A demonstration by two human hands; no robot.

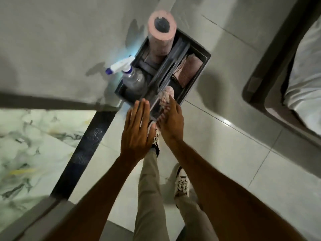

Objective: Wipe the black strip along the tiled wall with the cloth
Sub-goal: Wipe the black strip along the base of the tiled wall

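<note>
1. Reaching down into a dark caddy [201,70] on the floor, the right hand [171,126] is being closed around a pale, crumpled cloth [167,95]; the fingers are curled on it and the cloth is bunched above the fingertips, right over the caddy's near compartment.

2. The left hand [137,133] is being held flat and spread, fingers straight and together, with nothing in it; it is judged to be kept free for balance or for steadying the caddy, though no contact can be made out.

3. The black strip [86,145] is lying to the left of the hands, running between a marbled tile surface [31,140] and the plain pale floor tiles [225,153]. It is well apart from the cloth, so wiping is judged not yet begun.

4. The caddy is being used as a carrier: a spray bottle [133,79] with a white and blue trigger is standing in the left side, a pinkish roll [161,32] is standing upright at the far end, and a folded brownish cloth [186,70] is lying in the right compartment. It is probably kept near the strip so that supplies are within reach.

5. A bed edge with white sheets [304,75] is showing at the right.

6. No brand, label or writing can be read; the bottle is too blurred for any print to be told.
</note>
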